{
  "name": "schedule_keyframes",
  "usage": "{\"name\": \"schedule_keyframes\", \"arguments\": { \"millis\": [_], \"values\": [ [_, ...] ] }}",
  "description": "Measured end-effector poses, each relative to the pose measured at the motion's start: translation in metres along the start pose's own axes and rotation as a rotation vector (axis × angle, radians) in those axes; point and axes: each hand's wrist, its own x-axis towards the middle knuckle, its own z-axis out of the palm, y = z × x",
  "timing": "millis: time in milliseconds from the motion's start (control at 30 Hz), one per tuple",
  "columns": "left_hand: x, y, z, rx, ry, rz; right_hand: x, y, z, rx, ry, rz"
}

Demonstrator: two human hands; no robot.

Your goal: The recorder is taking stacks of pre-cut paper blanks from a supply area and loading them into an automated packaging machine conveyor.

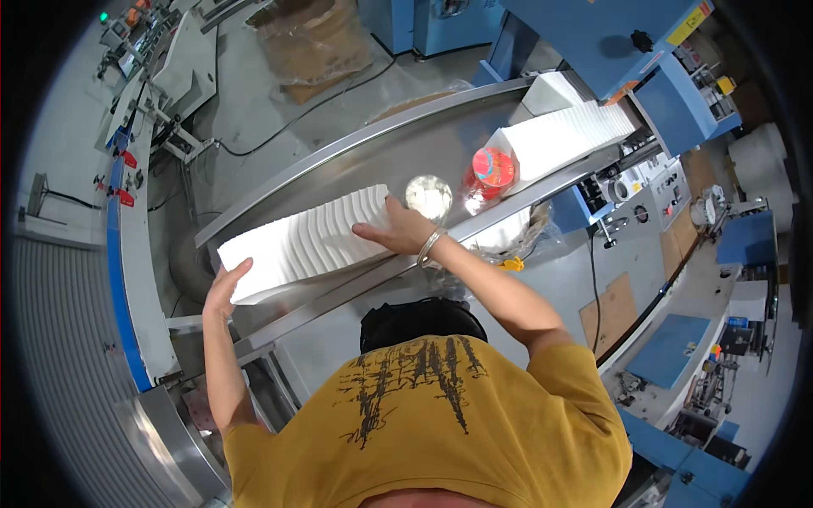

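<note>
A long row of white pieces, pressed face to face like a stack of paper laid on its side, lies in a shallow metal trough. My left hand presses against its left end, thumb on top. My right hand grips the right end, its thumb lying along the near top edge. Just right of that hand stands a round tub of white contents. Beyond it is a red tub with a red and blue lid. A second white row runs from there up to a blue machine.
The trough's raised metal rails run along both long sides. A large brown bag in clear plastic stands on the floor beyond, beside a black cable. Clear plastic wrap hangs below the near rail. A workbench stands at the right.
</note>
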Motion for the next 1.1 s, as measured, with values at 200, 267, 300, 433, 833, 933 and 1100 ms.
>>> {"name": "schedule_keyframes", "arguments": {
  "millis": [200, 267, 300, 433, 833, 933, 1100],
  "values": [
    [-0.013, -0.007, 0.056, -0.136, 0.083, -0.007, 0.039, 0.031, -0.051, -0.143, 0.063, -0.07],
    [-0.022, -0.001, 0.078, -0.145, 0.102, -0.005, 0.035, 0.031, -0.055, -0.131, 0.077, -0.069],
    [-0.022, 0.002, 0.085, -0.127, 0.093, 0.008, 0.034, 0.036, -0.057, -0.124, 0.056, -0.042],
    [-0.017, -0.001, 0.089, -0.082, 0.096, 0.003, 0.019, 0.046, -0.069, -0.104, -0.041, -0.01],
    [-0.022, 0.018, 0.138, 0.017, 0.137, -0.062, -0.023, 0.02, -0.119, -0.538, 0.031, 0.124],
    [-0.014, 0.019, 0.143, 0.032, 0.116, -0.073, 0.028, 0.028, -0.138, -0.724, 0.544, -0.239],
    [-0.011, 0.018, 0.147, 0.005, 0.115, -0.038, 0.12, 0.029, -0.147, -0.597, -0.075, 0.146]
  ]
}}
